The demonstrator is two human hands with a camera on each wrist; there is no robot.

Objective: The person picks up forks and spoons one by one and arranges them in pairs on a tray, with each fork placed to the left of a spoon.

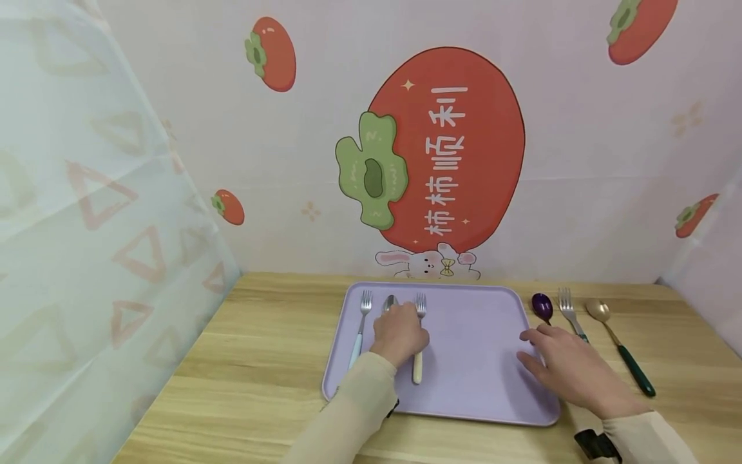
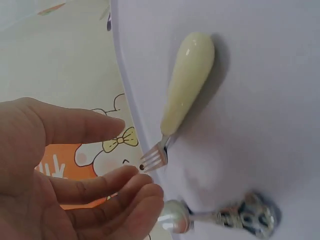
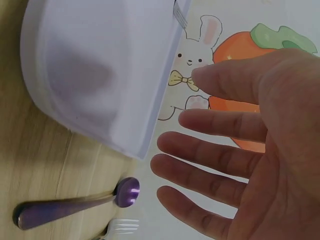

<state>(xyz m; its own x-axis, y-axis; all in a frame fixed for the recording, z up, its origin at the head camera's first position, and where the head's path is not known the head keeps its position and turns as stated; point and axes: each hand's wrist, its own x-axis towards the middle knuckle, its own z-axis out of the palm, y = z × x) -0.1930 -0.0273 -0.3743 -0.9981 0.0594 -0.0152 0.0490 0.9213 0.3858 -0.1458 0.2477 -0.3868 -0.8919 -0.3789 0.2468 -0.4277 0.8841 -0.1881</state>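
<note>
My left hand (image 1: 400, 332) is over the left half of a lilac tray (image 1: 475, 348), its thumb and fingers apart with nothing between them in the left wrist view. Near it lie a fork with a cream handle (image 2: 187, 82) and a spoon with an ornate handle (image 2: 245, 216); the hand hides part of both in the head view. Farther left on the tray is a fork with a pale blue handle (image 1: 357, 345). Fingers spread and holding nothing, my right hand (image 1: 570, 367) hovers around the tray's right edge, beside a purple spoon (image 3: 70, 206).
Right of the tray, on the wooden table (image 1: 255, 367), lie another fork (image 1: 567, 304), partly behind the right hand, and a gold spoon with a dark green handle (image 1: 634, 370). A wall sheet printed with persimmons (image 1: 464, 148) stands behind the table.
</note>
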